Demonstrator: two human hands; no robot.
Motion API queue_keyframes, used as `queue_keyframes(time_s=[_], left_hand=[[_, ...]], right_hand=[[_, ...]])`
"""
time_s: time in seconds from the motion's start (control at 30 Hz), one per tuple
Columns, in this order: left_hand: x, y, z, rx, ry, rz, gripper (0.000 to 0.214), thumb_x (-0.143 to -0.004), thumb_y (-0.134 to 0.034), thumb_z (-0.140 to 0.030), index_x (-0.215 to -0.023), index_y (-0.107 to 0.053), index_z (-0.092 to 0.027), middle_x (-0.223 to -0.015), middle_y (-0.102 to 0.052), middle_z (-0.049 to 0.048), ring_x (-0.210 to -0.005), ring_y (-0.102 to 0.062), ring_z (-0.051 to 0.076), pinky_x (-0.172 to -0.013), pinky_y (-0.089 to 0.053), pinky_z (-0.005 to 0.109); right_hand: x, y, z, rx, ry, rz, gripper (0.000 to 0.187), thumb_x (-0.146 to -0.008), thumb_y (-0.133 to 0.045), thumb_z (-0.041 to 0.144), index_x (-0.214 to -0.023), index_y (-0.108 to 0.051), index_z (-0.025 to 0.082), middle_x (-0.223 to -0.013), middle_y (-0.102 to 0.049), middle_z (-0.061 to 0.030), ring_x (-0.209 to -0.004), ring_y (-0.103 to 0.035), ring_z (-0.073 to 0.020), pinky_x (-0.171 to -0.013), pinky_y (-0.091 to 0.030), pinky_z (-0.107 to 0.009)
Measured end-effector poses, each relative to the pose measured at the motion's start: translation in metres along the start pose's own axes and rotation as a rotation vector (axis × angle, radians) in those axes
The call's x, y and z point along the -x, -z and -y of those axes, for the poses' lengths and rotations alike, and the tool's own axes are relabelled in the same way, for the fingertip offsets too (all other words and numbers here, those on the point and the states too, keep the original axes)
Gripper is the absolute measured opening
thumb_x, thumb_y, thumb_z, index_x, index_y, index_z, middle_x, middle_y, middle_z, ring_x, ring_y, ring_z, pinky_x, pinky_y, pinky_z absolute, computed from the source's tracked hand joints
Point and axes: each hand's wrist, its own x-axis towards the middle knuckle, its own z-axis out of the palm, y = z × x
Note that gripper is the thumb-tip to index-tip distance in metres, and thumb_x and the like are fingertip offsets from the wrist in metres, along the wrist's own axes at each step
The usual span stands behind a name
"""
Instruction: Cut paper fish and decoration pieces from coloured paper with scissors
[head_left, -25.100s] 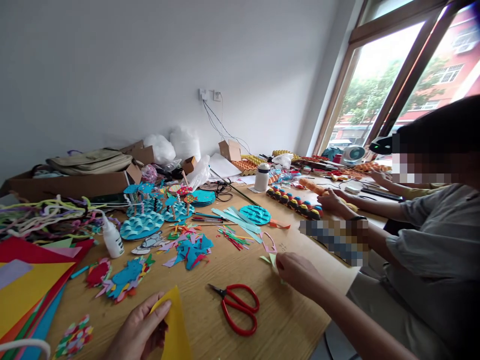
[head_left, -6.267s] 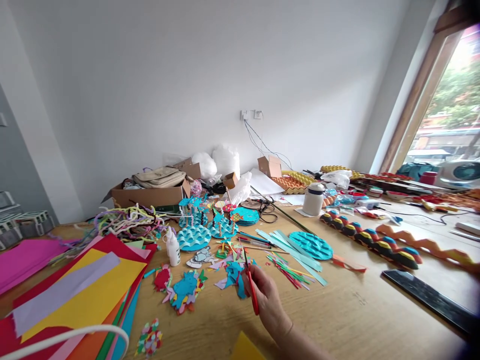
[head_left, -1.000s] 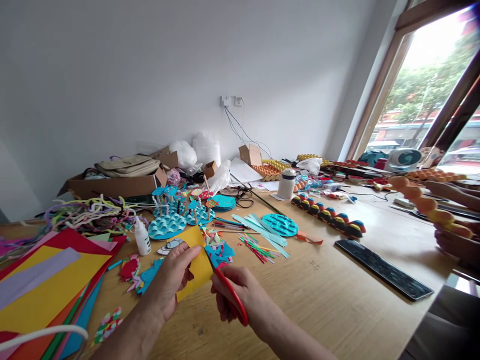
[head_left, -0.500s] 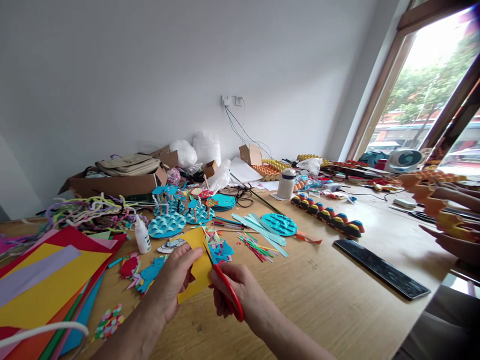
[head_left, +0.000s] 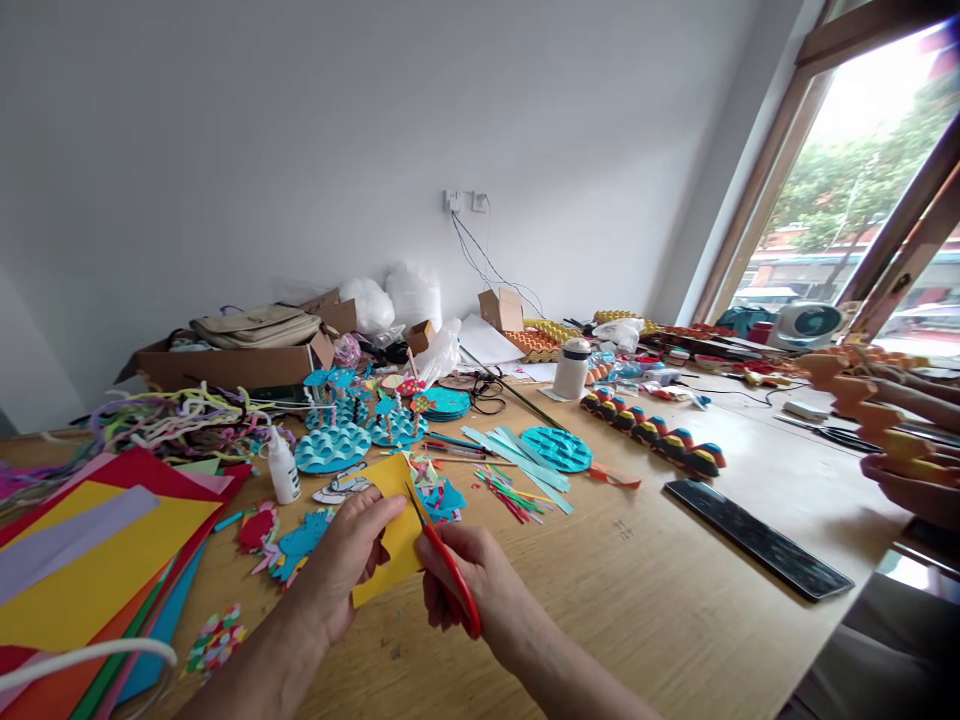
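Observation:
My left hand (head_left: pixel 358 545) pinches a piece of yellow paper (head_left: pixel 397 572) by its left side, thumb on top. A ragged notch shows in the paper beside my fingers. In my right hand (head_left: pixel 472 580) is a pair of red-handled scissors (head_left: pixel 459 580), its blades lying at the paper's right edge and pointing up and away. Just beyond the paper lie blue paper cut-outs (head_left: pixel 444 502). More blue cut-outs (head_left: pixel 301 545) and a red cut-out (head_left: pixel 259 530) rest left of my left hand, near a white glue bottle (head_left: pixel 283 468).
Coloured paper sheets (head_left: pixel 97 570) are stacked at left. Thin paper strips (head_left: pixel 514 495), a blue egg-carton disc (head_left: pixel 556 449), a painted egg-carton strip (head_left: pixel 652 433) and a black phone-like slab (head_left: pixel 757 538) lie to the right. Another person's arms (head_left: pixel 907 395) hold an orange carton piece at far right.
The scissors and my right hand have shifted very slightly left, with the blades closing a little. At far right, the other person's hand and the orange carton piece have moved.

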Motion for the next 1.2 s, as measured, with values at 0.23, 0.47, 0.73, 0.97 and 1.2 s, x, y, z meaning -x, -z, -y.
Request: queue_keyframes(time_s=[0.23,0.47,0.73,0.97,1.2], left_hand=[[-0.002,0.0,0.002,0.028,0.029,0.006,0.022,-0.057,-0.065,-0.03,-0.059,-0.046,-0.021,-0.04,-0.041,-0.0115,-0.034,-0.039,0.006,-0.036,-0.026,0.016],[-0.004,0.002,0.005,0.109,0.033,0.053,0.026,-0.057,-0.067,-0.028,-0.06,-0.042,-0.021,-0.044,-0.043,-0.0118,-0.034,-0.039,0.005,-0.036,-0.03,0.016],[-0.008,0.001,0.007,0.136,0.062,0.09,0.026,-0.056,-0.067,-0.028,-0.061,-0.043,-0.021,-0.045,-0.045,-0.0122,-0.034,-0.04,0.005,-0.036,-0.029,0.016],[-0.003,0.0,0.004,0.048,0.033,0.097,0.029,-0.056,-0.067,-0.029,-0.054,-0.039,-0.02,-0.038,-0.037,-0.0129,-0.031,-0.033,0.004,-0.034,-0.019,0.015],[0.004,-0.003,-0.001,0.092,0.049,0.127,0.028,-0.051,-0.068,-0.029,-0.049,-0.042,-0.02,-0.037,-0.037,-0.0125,-0.032,-0.032,0.004,-0.035,-0.017,0.017]], right_hand=[[0.002,-0.002,0.0,0.023,-0.002,-0.027,0.036,-0.07,-0.047,0.05,-0.057,-0.044,0.016,-0.038,-0.045,0.0054,-0.032,-0.042,-0.0056,-0.032,-0.028,-0.015],[0.004,-0.003,0.001,0.035,-0.011,-0.039,0.037,-0.071,-0.045,0.051,-0.06,-0.045,0.016,-0.036,-0.043,0.0061,-0.03,-0.04,-0.0051,-0.031,-0.024,-0.015],[0.001,-0.004,-0.006,0.017,-0.039,-0.042,0.035,-0.069,-0.045,0.05,-0.06,-0.045,0.016,-0.034,-0.042,0.0067,-0.029,-0.042,-0.0059,-0.028,-0.026,-0.014],[0.0,-0.001,-0.007,-0.029,-0.002,-0.015,0.041,-0.069,-0.048,0.055,-0.06,-0.044,0.015,-0.04,-0.045,0.0057,-0.032,-0.045,-0.0056,-0.031,-0.03,-0.015],[0.0,-0.001,-0.01,-0.048,0.01,-0.03,0.045,-0.068,-0.048,0.059,-0.063,-0.044,0.015,-0.042,-0.045,0.0057,-0.033,-0.044,-0.0057,-0.033,-0.032,-0.016]])
